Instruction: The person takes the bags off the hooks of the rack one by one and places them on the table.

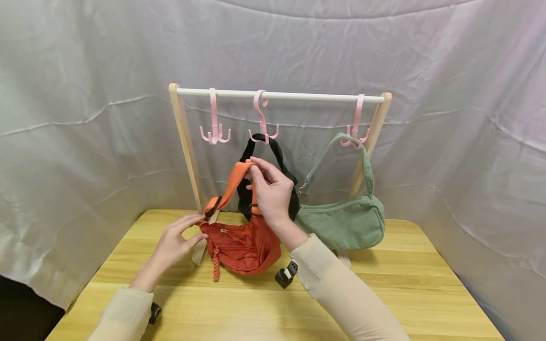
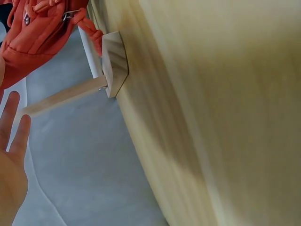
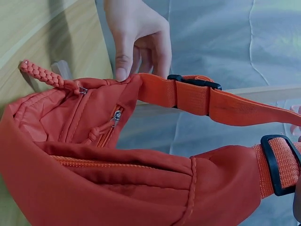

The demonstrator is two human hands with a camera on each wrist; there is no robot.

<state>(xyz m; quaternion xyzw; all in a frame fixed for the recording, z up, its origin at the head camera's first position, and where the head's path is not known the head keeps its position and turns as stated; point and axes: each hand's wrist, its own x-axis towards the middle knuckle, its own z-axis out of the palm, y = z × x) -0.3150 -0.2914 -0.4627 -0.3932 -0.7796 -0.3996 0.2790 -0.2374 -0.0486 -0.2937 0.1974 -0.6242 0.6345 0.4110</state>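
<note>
A red shoulder bag (image 1: 239, 253) with zips and a braided pull is held up before the rack. My right hand (image 1: 273, 192) pinches the top of its orange strap (image 1: 236, 181), in front of a black bag (image 1: 293, 202). At the bag's left upper corner, below a black buckle (image 3: 195, 82), my left hand (image 1: 175, 239) pinches the fabric between thumb and fingers, as the right wrist view shows. The left wrist view catches only part of that hand (image 2: 11, 165) beside the bag. Pink hooks, the middle one (image 1: 261, 118) nearest, are above the right hand.
A white rod (image 1: 298, 96) on wooden posts carries another pink hook (image 1: 214, 121) at left and one (image 1: 357, 118) at right. The black bag hangs from the middle hook, a green corduroy bag (image 1: 341, 226) from the right one. The rack stands on a wooden table (image 1: 222, 310).
</note>
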